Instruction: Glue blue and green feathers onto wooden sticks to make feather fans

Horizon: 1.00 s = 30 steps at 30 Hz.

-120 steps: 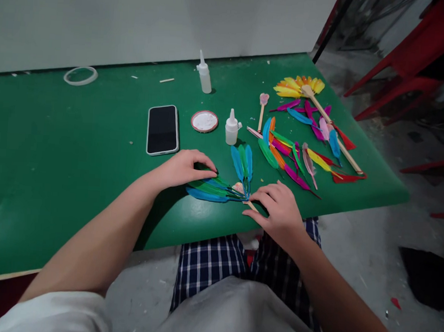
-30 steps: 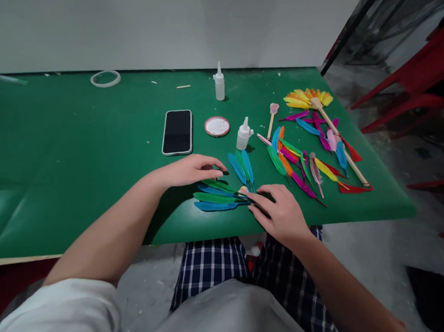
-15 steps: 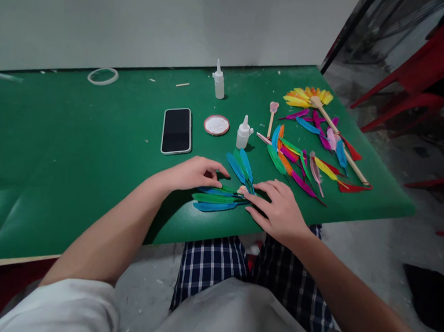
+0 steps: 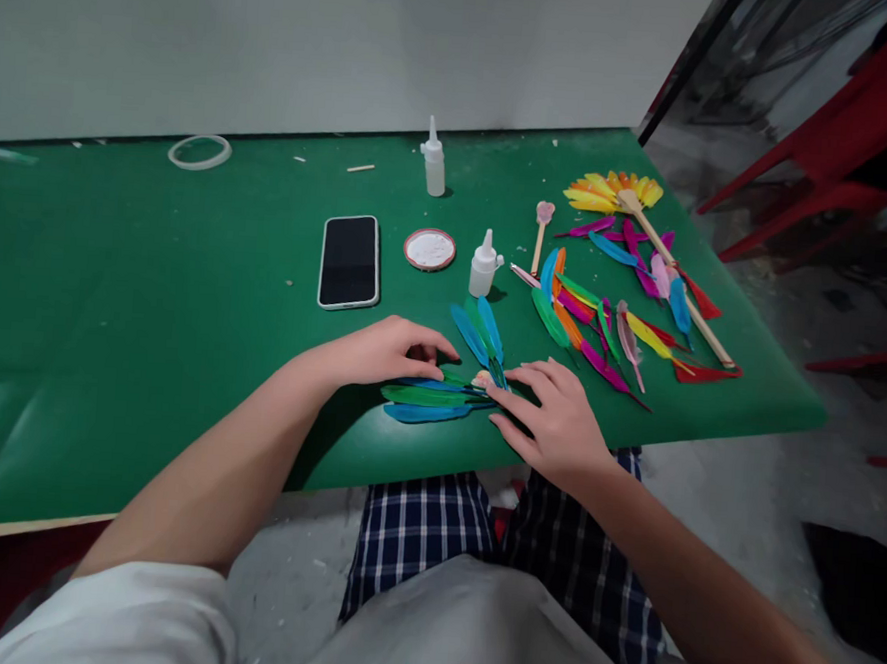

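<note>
Under my fingertips, in the head view, lay the feathers (image 4: pixel 428 398), blue and green, in two groups: one spread out beneath and below my left hand (image 4: pixel 397 354), the other pointing away from me, just beyond my right hand (image 4: pixel 554 419). Their quills met at my right fingertips, beside a small pink piece (image 4: pixel 482 378). My left forefinger and thumb stood a little apart over the uppermost feathers; I couldn't tell whether the thumb pinched one. My right fingers were fanned, the thumb clear of the forefinger, tips on or against the quills; how firmly, I couldn't tell.

The likeliest trouble, I judged, was the quills slipping: thin and smooth, they could swivel out of line if my right fingers lifted too soon or my left brushed a vane sideways. If anything was sticky there, a feather might cling to my skin and come away. The small bottle (image 4: pixel 483 271) stood upright just past the far group, where a careless knuckle could tip it.

The vanes looked soft, long and leaf-shaped, tapering to dark, wiry stems. The bottle was cloudy plastic with a cone nozzle. Past my left fingertips sat a round dish (image 4: pixel 429 250), rimmed red, its contents white and chalky. The table (image 4: pixel 187 356) around my fingers was smooth, green and faintly shiny.
</note>
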Each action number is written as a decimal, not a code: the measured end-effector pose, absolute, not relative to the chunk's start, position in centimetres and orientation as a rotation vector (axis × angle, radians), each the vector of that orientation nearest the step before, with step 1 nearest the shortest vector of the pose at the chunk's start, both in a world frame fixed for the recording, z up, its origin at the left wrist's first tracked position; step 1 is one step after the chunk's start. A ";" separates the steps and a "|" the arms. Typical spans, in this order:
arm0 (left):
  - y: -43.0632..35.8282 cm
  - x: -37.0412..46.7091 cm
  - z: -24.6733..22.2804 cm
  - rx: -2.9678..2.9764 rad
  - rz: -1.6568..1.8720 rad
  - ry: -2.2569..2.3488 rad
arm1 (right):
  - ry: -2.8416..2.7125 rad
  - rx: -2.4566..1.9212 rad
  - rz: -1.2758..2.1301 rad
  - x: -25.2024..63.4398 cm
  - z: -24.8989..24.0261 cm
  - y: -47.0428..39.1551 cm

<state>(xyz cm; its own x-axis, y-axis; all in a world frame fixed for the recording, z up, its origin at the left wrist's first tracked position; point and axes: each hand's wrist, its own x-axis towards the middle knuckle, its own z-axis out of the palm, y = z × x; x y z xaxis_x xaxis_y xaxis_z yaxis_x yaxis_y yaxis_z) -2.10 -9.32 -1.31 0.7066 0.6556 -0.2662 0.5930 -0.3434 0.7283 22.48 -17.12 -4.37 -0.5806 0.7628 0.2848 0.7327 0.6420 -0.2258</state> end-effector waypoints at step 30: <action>-9.4 -1.5 -1.7 2.079 0.127 0.924 | -2.486 -1.222 0.239 23.2 -3.8 -17.4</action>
